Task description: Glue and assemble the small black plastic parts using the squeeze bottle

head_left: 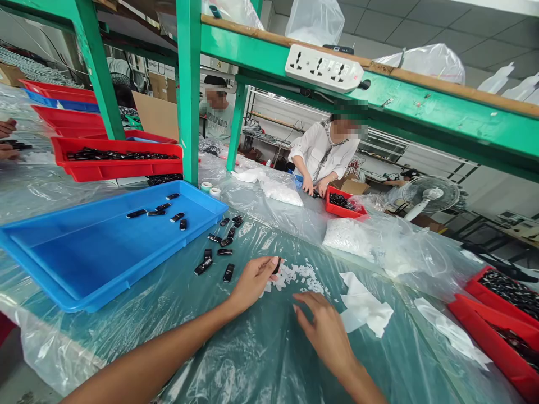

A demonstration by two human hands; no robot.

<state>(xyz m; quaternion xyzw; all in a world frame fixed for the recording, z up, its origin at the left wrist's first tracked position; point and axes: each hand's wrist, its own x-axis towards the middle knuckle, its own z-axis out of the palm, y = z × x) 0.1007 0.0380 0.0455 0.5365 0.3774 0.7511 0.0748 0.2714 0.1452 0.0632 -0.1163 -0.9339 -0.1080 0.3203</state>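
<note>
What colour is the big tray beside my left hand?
The tray is bright blue, seen best in the head view.

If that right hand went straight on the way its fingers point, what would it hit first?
The right hand would likely meet the scattered white bits first, with the left hand, pinching a black piece, just beyond; depth is uncertain.

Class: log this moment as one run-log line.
left hand: pinches black part | right hand: open, over plastic sheet | nearby: white pieces, loose black parts, blue tray
</note>
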